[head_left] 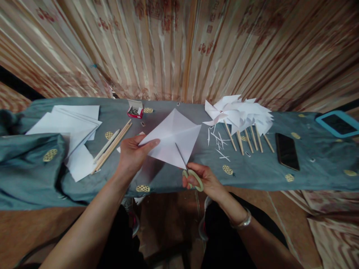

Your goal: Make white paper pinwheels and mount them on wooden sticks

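My left hand [134, 152] pinches the left corner of a creased white paper square [168, 129], thumb on top. The sheet is held above the cloth, turned so a corner faces me. In my right hand [203, 177] is a pair of scissors [193, 178] with pale green handles, my fingers through the loops. One blade lies over the paper from the near corner toward its middle; the other blade is hidden beneath. Right of the sheet, several white paper pinwheels [224, 110] on wooden sticks lie in an overlapping row.
A green-grey cloth [168, 183] covers the table. At left lie white paper sheets [81, 125] and several wooden sticks [112, 147]. A small red box of metal pins [135, 111] sits behind. Paper slivers [218, 140], a black phone [287, 151] and a blue-framed device [338, 123] lie at right.
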Tool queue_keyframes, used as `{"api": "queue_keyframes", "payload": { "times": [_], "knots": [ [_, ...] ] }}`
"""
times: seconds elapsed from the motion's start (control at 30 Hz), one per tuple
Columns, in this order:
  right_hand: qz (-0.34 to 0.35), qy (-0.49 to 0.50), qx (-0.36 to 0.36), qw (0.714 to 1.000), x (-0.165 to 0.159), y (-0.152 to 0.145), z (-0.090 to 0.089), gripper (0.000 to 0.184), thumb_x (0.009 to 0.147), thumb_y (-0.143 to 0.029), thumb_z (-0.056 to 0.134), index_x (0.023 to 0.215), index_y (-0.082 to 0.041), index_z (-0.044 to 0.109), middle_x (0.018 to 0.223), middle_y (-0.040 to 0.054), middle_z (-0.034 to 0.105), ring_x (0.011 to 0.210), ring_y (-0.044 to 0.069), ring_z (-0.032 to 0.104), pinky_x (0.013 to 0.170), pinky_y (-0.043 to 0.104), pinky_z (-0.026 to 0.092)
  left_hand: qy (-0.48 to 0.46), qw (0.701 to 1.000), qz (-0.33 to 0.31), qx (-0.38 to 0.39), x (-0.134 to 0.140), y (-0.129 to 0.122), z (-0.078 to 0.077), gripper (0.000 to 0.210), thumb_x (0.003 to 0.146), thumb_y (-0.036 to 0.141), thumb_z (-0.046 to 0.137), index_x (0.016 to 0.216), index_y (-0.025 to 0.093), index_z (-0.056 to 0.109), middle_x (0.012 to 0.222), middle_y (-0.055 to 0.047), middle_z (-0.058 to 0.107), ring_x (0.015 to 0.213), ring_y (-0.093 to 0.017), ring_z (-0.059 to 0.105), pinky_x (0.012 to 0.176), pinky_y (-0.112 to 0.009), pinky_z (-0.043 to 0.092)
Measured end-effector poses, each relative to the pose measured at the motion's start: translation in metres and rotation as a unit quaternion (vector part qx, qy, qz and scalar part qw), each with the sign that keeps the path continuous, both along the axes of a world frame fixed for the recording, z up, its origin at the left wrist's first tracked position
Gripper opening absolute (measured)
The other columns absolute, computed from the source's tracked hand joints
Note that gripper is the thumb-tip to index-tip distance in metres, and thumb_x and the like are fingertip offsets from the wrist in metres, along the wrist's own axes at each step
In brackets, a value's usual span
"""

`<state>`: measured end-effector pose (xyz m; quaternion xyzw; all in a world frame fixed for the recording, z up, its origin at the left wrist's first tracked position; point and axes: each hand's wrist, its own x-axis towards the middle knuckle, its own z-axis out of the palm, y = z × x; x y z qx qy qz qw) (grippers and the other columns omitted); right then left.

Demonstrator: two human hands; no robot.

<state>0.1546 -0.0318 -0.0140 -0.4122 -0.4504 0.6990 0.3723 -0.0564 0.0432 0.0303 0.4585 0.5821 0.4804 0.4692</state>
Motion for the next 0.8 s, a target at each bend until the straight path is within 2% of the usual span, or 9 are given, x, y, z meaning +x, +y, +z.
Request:
{"api": "queue_keyframes", "payload": {
  "times": [0.1,0.37,0.8],
  "knots": [
    [0.001,-0.001,0.000,1.000,-0.0001,0.0002,0.0015,0.047,0.068,-0.058,0.076,0.084,-0.018,0.058,0.068,-0.0011,0.064,0.056,0.009,0.057,0.052,0.021,0.047,0.005,1.000,-0.005,-0.005,0.0023,-0.0023,0.0009,0.023,0.062,0.033,0.079,0.074,0.015,0.075,0.066,-0.004,0.071,0.053,-0.014,0.060,0.047,-0.023,0.045],
    [-0.011,0.006,-0.017,1.000,-0.0023,0.0007,0.0007,0.049,0.067,-0.057,0.078,0.090,-0.018,0.058,0.064,-0.0026,0.064,0.052,0.008,0.055,0.049,0.020,0.043,-0.005,1.000,-0.001,-0.008,0.0022,-0.0010,0.0003,0.023,0.060,0.033,0.080,0.073,0.014,0.075,0.064,-0.003,0.070,0.052,-0.013,0.057,0.047,-0.022,0.042],
    [-0.009,0.001,-0.017,1.000,-0.0032,0.0008,0.0058,0.049,0.067,-0.059,0.076,0.088,-0.018,0.058,0.065,-0.0021,0.064,0.053,0.008,0.055,0.051,0.020,0.045,-0.005,1.000,-0.001,-0.019,0.0034,-0.0031,0.0004,0.027,0.060,0.032,0.079,0.077,0.013,0.076,0.066,-0.005,0.072,0.053,-0.014,0.060,0.048,-0.023,0.046]
  ]
}}
